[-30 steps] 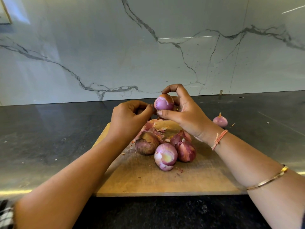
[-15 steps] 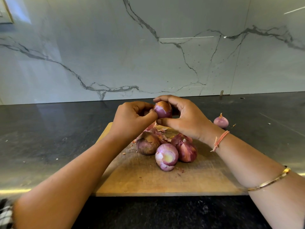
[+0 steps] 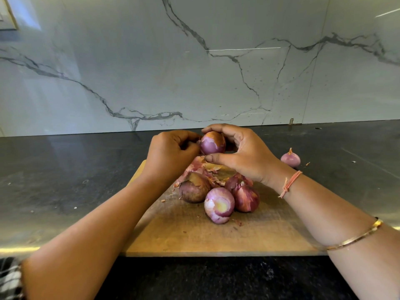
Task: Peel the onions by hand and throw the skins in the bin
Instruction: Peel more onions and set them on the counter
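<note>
My right hand (image 3: 244, 154) grips a partly peeled red onion (image 3: 212, 144) above the far end of the wooden cutting board (image 3: 194, 237), thumb below and fingers over its top. My left hand (image 3: 171, 156) is curled tight against the onion's left side, fingertips at its skin. On the board lie a brown-skinned onion (image 3: 193, 188), a mostly peeled onion (image 3: 219, 205) and a dark red unpeeled onion (image 3: 245, 197). A heap of loose skins (image 3: 203, 167) sits behind them. The bin is out of sight.
Another small peeled onion (image 3: 290, 158) rests on the dark counter (image 3: 65, 180) to the right of the board. A marble backsplash (image 3: 194, 61) closes off the counter behind. Skin flakes dot the board and counter.
Both hands have lowered the held onion toward the board. It has been turned, so a brown patch of skin now shows on its top.
</note>
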The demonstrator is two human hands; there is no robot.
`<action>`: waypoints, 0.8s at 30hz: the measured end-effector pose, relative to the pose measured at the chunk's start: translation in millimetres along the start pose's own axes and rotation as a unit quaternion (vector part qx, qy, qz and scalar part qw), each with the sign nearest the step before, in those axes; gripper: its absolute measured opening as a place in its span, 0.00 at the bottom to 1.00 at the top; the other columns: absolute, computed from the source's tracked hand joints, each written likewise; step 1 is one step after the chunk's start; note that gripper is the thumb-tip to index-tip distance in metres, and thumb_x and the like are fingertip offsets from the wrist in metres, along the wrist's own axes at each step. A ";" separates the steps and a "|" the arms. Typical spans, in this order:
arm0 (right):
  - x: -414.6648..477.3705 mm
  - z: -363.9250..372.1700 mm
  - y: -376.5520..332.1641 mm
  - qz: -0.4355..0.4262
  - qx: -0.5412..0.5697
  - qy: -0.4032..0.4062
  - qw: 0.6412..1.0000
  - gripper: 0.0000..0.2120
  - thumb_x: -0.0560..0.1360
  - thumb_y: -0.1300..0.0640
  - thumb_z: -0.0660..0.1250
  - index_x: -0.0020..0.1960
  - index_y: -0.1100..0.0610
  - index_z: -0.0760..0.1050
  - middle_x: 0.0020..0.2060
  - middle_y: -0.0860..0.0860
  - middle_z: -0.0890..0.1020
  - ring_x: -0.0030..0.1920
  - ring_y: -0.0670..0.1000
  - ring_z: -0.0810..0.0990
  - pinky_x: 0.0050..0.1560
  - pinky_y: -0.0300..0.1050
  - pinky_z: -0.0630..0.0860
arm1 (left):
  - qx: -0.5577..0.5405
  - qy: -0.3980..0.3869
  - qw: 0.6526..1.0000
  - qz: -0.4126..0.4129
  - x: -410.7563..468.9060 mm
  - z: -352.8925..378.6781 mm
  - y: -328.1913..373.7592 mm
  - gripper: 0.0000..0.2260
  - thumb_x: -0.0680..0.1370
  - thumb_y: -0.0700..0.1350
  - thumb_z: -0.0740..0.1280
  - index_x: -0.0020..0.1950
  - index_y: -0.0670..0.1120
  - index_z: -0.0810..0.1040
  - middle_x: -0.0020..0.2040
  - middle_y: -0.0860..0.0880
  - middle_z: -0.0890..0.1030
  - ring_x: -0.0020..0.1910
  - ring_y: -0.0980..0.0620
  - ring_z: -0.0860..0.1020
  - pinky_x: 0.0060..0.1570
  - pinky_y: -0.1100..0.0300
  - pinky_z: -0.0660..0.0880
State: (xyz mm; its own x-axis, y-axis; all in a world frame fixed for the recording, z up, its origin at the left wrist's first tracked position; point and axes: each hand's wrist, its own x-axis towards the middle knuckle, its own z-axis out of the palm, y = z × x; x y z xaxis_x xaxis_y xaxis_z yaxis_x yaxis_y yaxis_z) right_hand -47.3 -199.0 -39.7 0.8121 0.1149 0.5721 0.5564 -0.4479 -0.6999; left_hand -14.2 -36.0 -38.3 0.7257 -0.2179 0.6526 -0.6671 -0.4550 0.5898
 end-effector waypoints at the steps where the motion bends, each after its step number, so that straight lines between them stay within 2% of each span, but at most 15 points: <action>1: 0.4 -0.2 -0.2 0.001 0.011 0.000 1.000 0.22 0.66 0.64 0.77 0.54 0.45 0.76 0.50 0.44 0.81 0.52 0.42 0.79 0.57 0.35 0.74 | -0.006 0.009 1.000 -0.007 0.8 -1.1 -0.8 0.08 0.74 0.37 0.68 0.49 0.46 0.85 0.34 0.53 0.81 0.34 0.50 0.80 0.39 0.52 0.79; 5: 1.1 -0.1 3.0 0.003 0.022 0.010 1.000 0.21 0.68 0.62 0.76 0.55 0.46 0.75 0.53 0.48 0.81 0.55 0.47 0.80 0.60 0.42 0.76 | -0.053 0.009 0.998 -0.029 -0.9 -1.3 2.7 0.07 0.75 0.40 0.67 0.45 0.47 0.85 0.34 0.56 0.83 0.37 0.46 0.82 0.43 0.47 0.80; 8: 0.7 -1.2 4.5 0.008 0.034 0.020 0.999 0.20 0.69 0.61 0.76 0.57 0.50 0.74 0.55 0.51 0.81 0.56 0.49 0.80 0.61 0.48 0.77 | -0.090 -0.014 0.995 -0.032 -4.5 0.8 5.3 0.12 0.72 0.51 0.64 0.40 0.46 0.84 0.34 0.45 0.82 0.39 0.42 0.80 0.41 0.45 0.78; 10: -0.3 -0.6 4.2 0.005 0.021 0.017 1.000 0.20 0.69 0.59 0.75 0.58 0.53 0.74 0.55 0.52 0.81 0.56 0.50 0.80 0.61 0.50 0.77 | -0.090 -0.034 0.995 -0.027 -6.6 2.7 5.6 0.13 0.73 0.54 0.64 0.40 0.48 0.84 0.36 0.41 0.82 0.41 0.40 0.79 0.40 0.46 0.77; 12: -1.4 0.9 3.2 -0.002 -0.021 0.008 1.000 0.20 0.69 0.59 0.75 0.59 0.54 0.73 0.54 0.52 0.81 0.55 0.51 0.81 0.59 0.51 0.77 | -0.091 -0.036 0.995 -0.033 -7.5 2.8 6.3 0.08 0.74 0.52 0.67 0.40 0.52 0.83 0.37 0.42 0.82 0.41 0.42 0.80 0.42 0.47 0.77; 14: -2.5 1.8 2.4 -0.010 -0.058 0.003 0.998 0.20 0.70 0.60 0.75 0.58 0.53 0.73 0.52 0.50 0.81 0.52 0.50 0.81 0.57 0.50 0.77 | -0.085 -0.029 0.995 -0.046 -6.5 2.6 6.2 0.05 0.75 0.47 0.68 0.42 0.56 0.82 0.37 0.47 0.84 0.41 0.47 0.81 0.44 0.50 0.78; 18: -4.1 1.1 -0.6 -0.016 -0.098 0.004 0.995 0.20 0.69 0.60 0.76 0.57 0.53 0.72 0.49 0.48 0.81 0.49 0.48 0.81 0.53 0.48 0.76 | -0.072 -0.028 0.995 -0.061 -5.3 2.6 5.7 0.08 0.74 0.43 0.68 0.49 0.49 0.84 0.37 0.54 0.83 0.39 0.55 0.81 0.41 0.59 0.78; 21: -4.1 0.4 -1.1 -0.019 -0.105 0.006 0.994 0.21 0.69 0.59 0.76 0.57 0.55 0.72 0.49 0.49 0.81 0.48 0.50 0.81 0.52 0.49 0.76 | -0.056 -0.032 0.996 -0.055 -5.5 2.4 7.6 0.08 0.74 0.43 0.67 0.49 0.49 0.85 0.37 0.53 0.83 0.39 0.53 0.80 0.40 0.58 0.77; 24: -4.1 1.0 -1.1 -0.026 -0.109 0.007 0.994 0.20 0.68 0.59 0.76 0.57 0.56 0.73 0.48 0.50 0.82 0.47 0.51 0.81 0.51 0.52 0.76 | -0.042 -0.024 0.998 -0.045 -5.4 2.0 8.8 0.08 0.74 0.43 0.67 0.49 0.49 0.85 0.37 0.50 0.84 0.38 0.49 0.81 0.41 0.51 0.79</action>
State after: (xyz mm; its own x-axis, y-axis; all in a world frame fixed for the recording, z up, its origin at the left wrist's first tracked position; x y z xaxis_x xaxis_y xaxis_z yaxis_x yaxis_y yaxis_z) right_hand -51.1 -198.0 -41.7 0.7798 0.1310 0.6121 0.5450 -0.6230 -0.5610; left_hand -23.6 -40.5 -37.6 0.7895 -0.2213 0.5725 -0.6088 -0.4007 0.6846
